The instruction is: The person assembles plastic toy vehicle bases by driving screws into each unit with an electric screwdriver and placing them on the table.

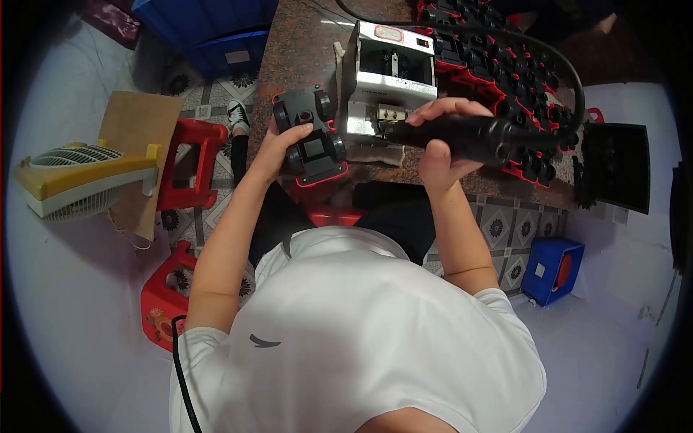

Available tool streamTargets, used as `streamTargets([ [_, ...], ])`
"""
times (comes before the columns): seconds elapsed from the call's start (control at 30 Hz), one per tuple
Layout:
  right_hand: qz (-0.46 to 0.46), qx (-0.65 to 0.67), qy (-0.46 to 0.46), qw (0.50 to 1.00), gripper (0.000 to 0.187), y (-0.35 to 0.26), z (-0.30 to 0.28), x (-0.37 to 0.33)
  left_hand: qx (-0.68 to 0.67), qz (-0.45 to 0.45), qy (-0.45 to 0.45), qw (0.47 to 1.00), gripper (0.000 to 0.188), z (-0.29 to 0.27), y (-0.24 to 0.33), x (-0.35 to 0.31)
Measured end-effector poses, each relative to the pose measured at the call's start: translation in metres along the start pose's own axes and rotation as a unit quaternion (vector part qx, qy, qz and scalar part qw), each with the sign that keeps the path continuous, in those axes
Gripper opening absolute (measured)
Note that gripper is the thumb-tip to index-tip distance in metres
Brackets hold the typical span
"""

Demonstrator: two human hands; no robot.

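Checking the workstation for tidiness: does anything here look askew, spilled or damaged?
Nothing looks spilled or broken. The left hand holds a toy car chassis underside up, and the right hand holds a black power tool. Similar chassis lie heaped loosely on the table.

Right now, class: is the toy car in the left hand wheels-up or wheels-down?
Wheels-up. The toy car shows its dark underside and four black wheels to the camera; the left hand holds it by its edge.

Toy car (310, 133) — black on red; power tool (462, 137) — black.
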State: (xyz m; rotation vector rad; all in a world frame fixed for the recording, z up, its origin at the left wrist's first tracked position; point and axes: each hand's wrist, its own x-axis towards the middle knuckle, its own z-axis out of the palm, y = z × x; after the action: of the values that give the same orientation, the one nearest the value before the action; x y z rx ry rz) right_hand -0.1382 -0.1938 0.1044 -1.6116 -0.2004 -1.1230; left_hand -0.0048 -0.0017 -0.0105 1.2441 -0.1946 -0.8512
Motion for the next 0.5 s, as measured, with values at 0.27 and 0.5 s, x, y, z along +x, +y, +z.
streamTargets([
  [0.27,0.029,0.003,0.038,0.999,0.048,0.002,0.002,0.017,-0.009,-0.001,-0.008,1.0,0.045,0.001,0.0,0.001],
  [0.5,0.214,0.059,0.032,0.974,0.027,0.004,0.007,0.061,-0.037,-0.025,-0.028,0.999,0.054,-0.004,0.004,0.0],
])
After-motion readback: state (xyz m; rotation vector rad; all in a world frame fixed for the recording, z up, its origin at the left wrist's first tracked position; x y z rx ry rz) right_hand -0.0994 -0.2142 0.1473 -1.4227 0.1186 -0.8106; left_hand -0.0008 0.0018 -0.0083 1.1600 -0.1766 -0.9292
